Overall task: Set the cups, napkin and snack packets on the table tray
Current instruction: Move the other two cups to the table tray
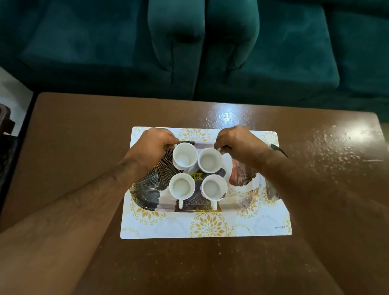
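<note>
Right now four small white cups stand in a two-by-two cluster on a leaf-patterned tray [244,175], which lies on a white and gold placemat [206,228] in the middle of a glossy brown table [75,140]. The left hand [154,145] is pinched on the handle of the far-left cup [184,156], and the right hand [237,143] is pinched on the handle of the far-right cup [210,160]; both cups seem to rest on the tray, though the hands hide their far sides, so I cannot be sure. The near-left cup [182,187] and near-right cup [214,187] sit free, handles pointing toward the person. A yellow price sticker [195,176] shows between the four.

These cups look like glazed ceramic: light, stiff, smooth and chip-prone, so the handle is the sound place to hold, and the rims should not knock together. They stand close, nearly touching, leaving little slack inside the cluster.

Neither napkin nor snack packets can be seen, so that part of the task appears undone. Open tray surface lies to the right and left of the cups, and the table around the placemat is bare, with a teal sofa [218,34] beyond its far edge.
</note>
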